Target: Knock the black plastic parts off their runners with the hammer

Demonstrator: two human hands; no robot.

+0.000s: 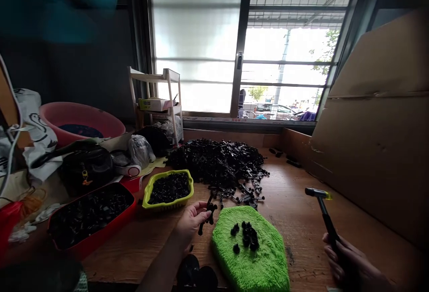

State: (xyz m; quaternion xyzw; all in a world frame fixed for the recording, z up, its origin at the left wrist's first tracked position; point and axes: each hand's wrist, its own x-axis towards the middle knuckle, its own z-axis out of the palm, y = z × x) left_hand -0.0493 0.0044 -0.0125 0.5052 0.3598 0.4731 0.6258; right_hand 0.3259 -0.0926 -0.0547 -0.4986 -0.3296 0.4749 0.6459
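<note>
My left hand (194, 221) pinches a few small black plastic parts (210, 211) just left of a green fuzzy pad (268, 256). Several small round black pieces (250, 237) lie on the pad. At the right, my right hand (348, 258) is closed around the black handle of a small hammer (326, 216), whose black and yellow head points up. Behind the pad a large heap of black parts (221, 160) covers the back of the wooden table (295, 198).
A yellow basket (145, 200) and a red tray (132, 209), both holding black parts, stand at the left. Round black discs (189, 270) lie at the front edge. A cardboard sheet (378, 135) leans at the right. A pink basin (114, 124) and white rack (169, 75) are behind.
</note>
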